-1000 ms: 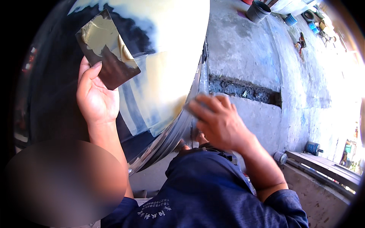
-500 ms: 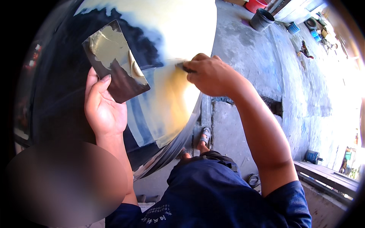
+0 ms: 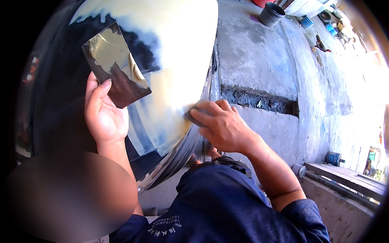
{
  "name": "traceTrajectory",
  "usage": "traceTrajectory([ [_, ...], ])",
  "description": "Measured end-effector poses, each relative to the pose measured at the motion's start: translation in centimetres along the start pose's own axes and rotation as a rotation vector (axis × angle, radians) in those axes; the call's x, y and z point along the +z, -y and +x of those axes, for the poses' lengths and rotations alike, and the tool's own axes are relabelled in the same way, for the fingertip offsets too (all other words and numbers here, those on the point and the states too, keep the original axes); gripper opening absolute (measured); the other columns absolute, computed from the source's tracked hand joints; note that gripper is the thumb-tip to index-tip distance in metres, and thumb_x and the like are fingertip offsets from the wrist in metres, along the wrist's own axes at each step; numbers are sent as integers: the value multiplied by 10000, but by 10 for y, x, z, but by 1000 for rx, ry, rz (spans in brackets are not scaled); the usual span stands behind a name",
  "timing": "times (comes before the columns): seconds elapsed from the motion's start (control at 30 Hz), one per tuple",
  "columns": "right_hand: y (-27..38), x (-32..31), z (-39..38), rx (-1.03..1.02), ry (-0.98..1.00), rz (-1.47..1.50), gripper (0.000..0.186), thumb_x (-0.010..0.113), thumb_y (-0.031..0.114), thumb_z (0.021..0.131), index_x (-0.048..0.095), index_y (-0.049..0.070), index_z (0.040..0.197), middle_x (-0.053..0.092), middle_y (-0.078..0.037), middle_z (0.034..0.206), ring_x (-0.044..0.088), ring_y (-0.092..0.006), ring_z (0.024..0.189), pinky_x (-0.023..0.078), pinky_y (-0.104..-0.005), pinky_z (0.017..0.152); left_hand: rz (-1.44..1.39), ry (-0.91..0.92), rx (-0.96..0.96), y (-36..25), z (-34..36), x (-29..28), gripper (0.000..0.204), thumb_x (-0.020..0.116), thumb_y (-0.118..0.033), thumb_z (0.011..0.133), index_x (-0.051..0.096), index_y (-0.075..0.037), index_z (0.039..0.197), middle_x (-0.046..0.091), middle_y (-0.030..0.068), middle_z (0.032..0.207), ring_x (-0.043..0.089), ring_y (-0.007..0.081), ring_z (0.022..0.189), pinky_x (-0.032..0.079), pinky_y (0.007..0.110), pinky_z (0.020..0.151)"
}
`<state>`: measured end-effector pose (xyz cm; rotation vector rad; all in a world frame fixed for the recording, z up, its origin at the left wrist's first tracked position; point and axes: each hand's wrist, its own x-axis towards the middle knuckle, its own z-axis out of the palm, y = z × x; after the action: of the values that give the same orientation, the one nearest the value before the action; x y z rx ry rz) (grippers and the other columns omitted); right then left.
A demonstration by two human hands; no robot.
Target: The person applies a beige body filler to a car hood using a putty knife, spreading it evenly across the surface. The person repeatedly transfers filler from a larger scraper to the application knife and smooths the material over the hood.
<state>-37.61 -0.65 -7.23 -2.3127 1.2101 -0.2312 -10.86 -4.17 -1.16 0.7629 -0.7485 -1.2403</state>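
My left hand (image 3: 106, 111) is closed on the lower edge of a dark flat putty board (image 3: 127, 87), thumb on its face. Beige putty (image 3: 107, 48) is smeared over the board's upper part, with a thick ridge along its right edge. In my right hand (image 3: 223, 123) is a dark putty spreader (image 3: 193, 116), gripped between fingers and thumb. Its edge meets the right side of a curved black car panel (image 3: 60, 101). Pale yellow filler (image 3: 166, 93) coats that part of the panel in a thin, streaky layer, and whitish patches spread further up.
Concrete floor (image 3: 259, 52) lies to the right, with a rough open trench (image 3: 259, 99) across it. A black bucket (image 3: 271, 14), a blue can (image 3: 306, 22) and a chicken (image 3: 321, 43) are at the far right. Another can (image 3: 333, 158) sits by a ledge (image 3: 348, 178).
My right hand has drawn the spreader down toward me, from the middle of the filler to the panel's right edge. My left hand and the board have barely shifted.
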Motion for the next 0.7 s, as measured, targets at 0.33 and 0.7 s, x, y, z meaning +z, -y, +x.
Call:
traceTrajectory([
  [0.33, -8, -23, -28, 47, -332, 96, 447, 622, 184, 885, 587, 104, 1324, 515, -136, 1356, 484, -367, 1199, 406, -478, 1020, 42, 71, -7, 15, -6, 8, 403, 497, -24, 931, 483, -19, 1333, 605, 109, 1239, 582, 203, 1154, 461, 354, 1002],
  [0.7, 26, -66, 6, -106, -595, -135, 429, 664, 111, 829, 631, 139, 1256, 546, -107, 1305, 490, -344, 1205, 438, -480, 945, 149, 190, -8, 33, -15, 58, 436, 504, 15, 949, 445, 6, 1381, 581, 104, 1292, 538, 156, 1173, 374, 308, 1054],
])
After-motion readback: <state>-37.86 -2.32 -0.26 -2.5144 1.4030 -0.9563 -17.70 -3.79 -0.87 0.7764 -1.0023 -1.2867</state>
